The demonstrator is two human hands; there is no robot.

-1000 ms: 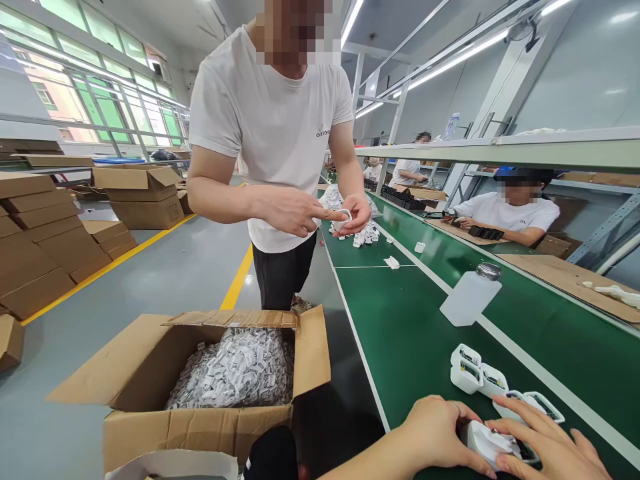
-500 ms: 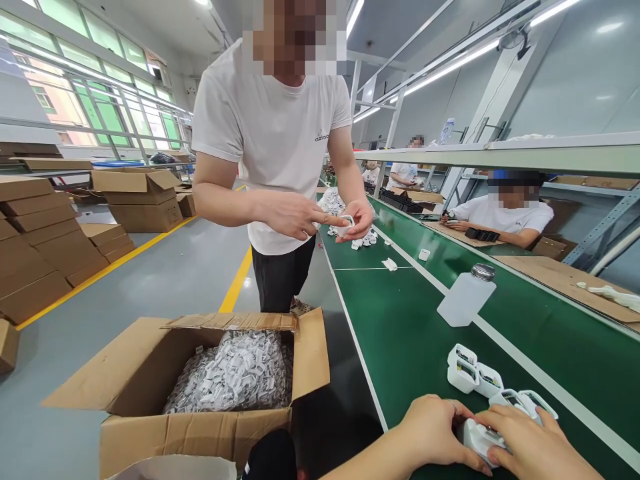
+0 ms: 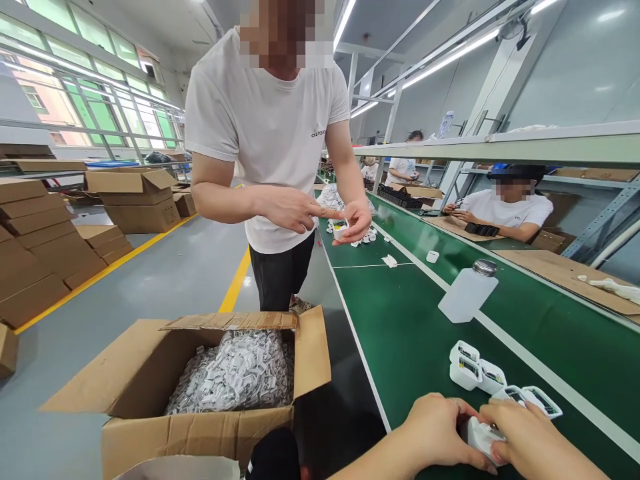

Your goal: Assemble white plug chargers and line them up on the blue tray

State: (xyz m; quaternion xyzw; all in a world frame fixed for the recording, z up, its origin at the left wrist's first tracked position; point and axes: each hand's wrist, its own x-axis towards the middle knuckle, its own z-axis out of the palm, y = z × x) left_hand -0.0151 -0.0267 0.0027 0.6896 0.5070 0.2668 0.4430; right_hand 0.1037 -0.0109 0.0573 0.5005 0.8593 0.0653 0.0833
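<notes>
At the bottom right, my left hand point(image 3: 437, 433) and my right hand point(image 3: 530, 443) are both closed on a small white plastic housing point(image 3: 481, 435) held just above the green bench point(image 3: 415, 333). Just beyond my fingers several more white housings point(image 3: 470, 367) lie in a short row on the bench. A white squeeze bottle with a metal cap point(image 3: 467, 293) stands farther up the bench.
An open cardboard box point(image 3: 150, 393) holding a bag of white parts sits on the floor to my left. A person in a white T-shirt point(image 3: 273, 133) stands at the bench handling a small white part. Other workers sit across the line. Flat cartons point(image 3: 35, 247) are stacked at left.
My right hand has curled in more tightly over the white housing. The standing person's hands have shifted slightly with their part. The view has tilted a little.
</notes>
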